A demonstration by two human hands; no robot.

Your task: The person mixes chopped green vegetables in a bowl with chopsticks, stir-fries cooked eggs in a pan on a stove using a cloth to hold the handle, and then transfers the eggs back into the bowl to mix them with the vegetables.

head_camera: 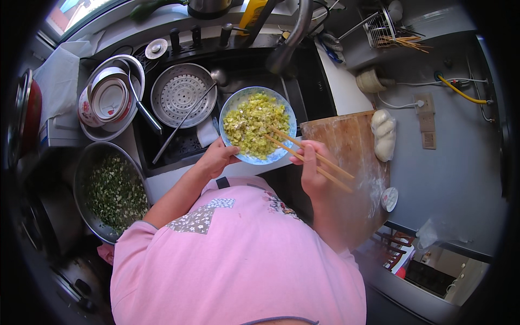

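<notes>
My left hand grips the near-left rim of a blue-patterned bowl, thumb over the edge. In the bowl lies a chopped yellow-green filling with small pale cubes, perhaps tofu. My right hand holds a pair of wooden chopsticks, whose tips rest in the filling. The bowl is held in front of the black sink, over its near edge. Left of it, a perforated steel steamer tray sits in the sink with a long-handled ladle lying across it.
To the right, a floured wooden board carries bagged dough and a small white bowl. On the left are a large metal bowl of chopped greens and a basin of stacked bowls. A faucet arches over the sink.
</notes>
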